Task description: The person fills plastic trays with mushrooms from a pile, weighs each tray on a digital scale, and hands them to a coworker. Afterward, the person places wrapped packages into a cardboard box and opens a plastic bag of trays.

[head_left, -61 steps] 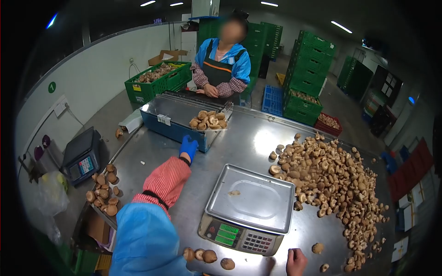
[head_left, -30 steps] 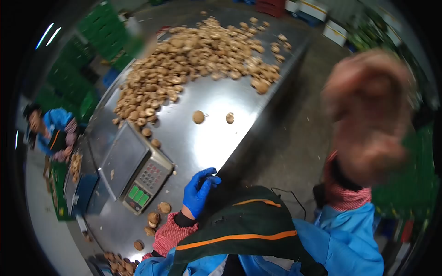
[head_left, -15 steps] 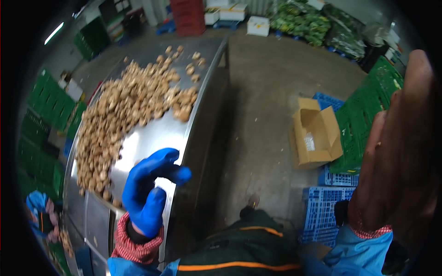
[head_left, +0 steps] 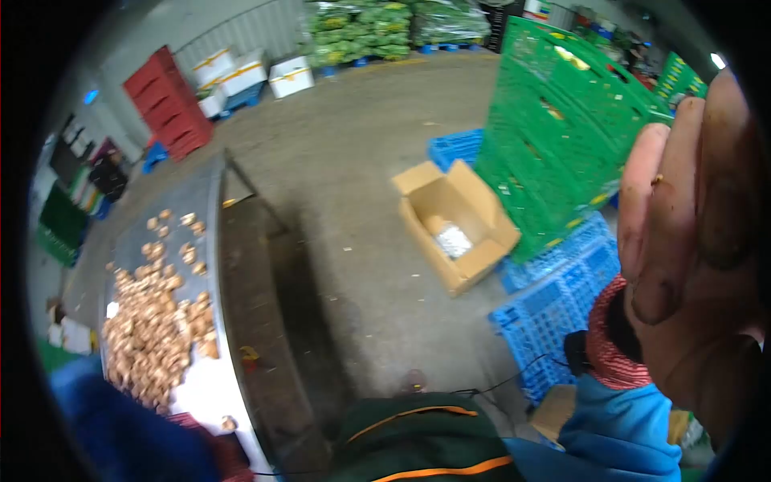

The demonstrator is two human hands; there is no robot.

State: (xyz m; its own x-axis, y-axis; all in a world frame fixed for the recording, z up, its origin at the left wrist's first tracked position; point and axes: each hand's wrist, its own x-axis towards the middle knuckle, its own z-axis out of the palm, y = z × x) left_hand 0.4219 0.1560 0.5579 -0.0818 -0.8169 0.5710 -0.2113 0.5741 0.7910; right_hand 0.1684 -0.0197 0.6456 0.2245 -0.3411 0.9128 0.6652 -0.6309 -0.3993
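My right hand is raised close to the camera at the right edge, bare, its fingers bent; part of it lies outside the view, and nothing shows in it. At the lower left my left hand, in a blue glove, is smeared by motion, so its fingers cannot be made out. It is nearest to the metal table and the pile of brown mushrooms lying on it.
An open cardboard box stands on the floor beside stacked green crates and blue pallets. Farther back are red crates, white boxes and wrapped green vegetables. A dark cable runs near my apron.
The view has swung right, away from the scale and the co-worker, toward the floor, box and crates. My gloved left hand has moved to the lower left; my right hand remains raised near the camera.
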